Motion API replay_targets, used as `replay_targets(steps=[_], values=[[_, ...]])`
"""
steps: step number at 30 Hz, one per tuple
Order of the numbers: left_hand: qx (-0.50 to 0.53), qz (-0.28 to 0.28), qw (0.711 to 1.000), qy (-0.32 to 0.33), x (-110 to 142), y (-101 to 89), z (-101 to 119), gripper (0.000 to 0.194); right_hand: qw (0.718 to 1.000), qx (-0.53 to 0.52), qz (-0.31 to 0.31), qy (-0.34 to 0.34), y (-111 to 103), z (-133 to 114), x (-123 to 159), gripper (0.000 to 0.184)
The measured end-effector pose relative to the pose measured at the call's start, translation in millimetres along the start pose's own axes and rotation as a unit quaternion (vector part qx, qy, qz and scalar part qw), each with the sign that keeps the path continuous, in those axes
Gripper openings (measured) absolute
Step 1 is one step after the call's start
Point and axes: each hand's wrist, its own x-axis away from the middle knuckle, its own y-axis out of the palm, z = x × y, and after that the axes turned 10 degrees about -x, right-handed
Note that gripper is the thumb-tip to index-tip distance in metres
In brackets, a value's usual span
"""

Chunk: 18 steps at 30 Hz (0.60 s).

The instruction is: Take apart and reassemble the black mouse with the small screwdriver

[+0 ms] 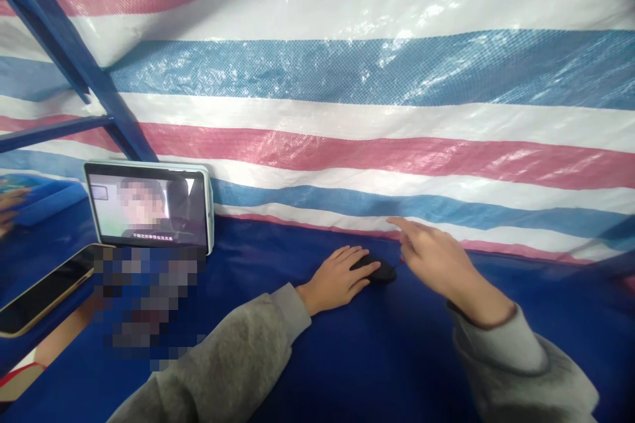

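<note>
My left hand (337, 281) rests over a black computer mouse (384, 269) on the blue tabletop (347, 357). Its fingers lie across the back part of the mouse, and the thumb is along the near side. To the right of the mouse, my right hand (434, 258) is raised above the table with its index finger stretched out toward the striped sheet. The other fingers of that hand are bent under and partly hidden; nothing shows in them. Both arms wear grey sleeves.
At the left a tablet or phone in a pale case (210, 225) stands upright, playing a video. A dark phone with a gold edge (49, 287) lies before it. Another person's hand (10, 208) is near a blue tray (54, 201). Behind hangs a striped plastic sheet (347, 73) beside blue metal bars (74, 39).
</note>
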Motion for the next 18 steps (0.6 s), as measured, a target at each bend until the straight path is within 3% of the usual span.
replay_targets(steps=[5,10,18], values=[[0.002,-0.002,1.000,-0.004,-0.6,-0.5,-0.2,0.041,1.000,-0.009,0.024,-0.013,4.0,0.1,-0.8,0.045],[0.002,0.001,1.000,-0.004,-0.6,-0.6,0.6,0.041,0.999,0.010,0.024,-0.032,5.4,-1.8,-0.2,0.052],[-0.001,-0.003,1.000,-0.003,-0.1,-0.3,0.4,0.041,1.000,0.007,0.023,-0.018,5.4,0.9,-1.0,0.045]])
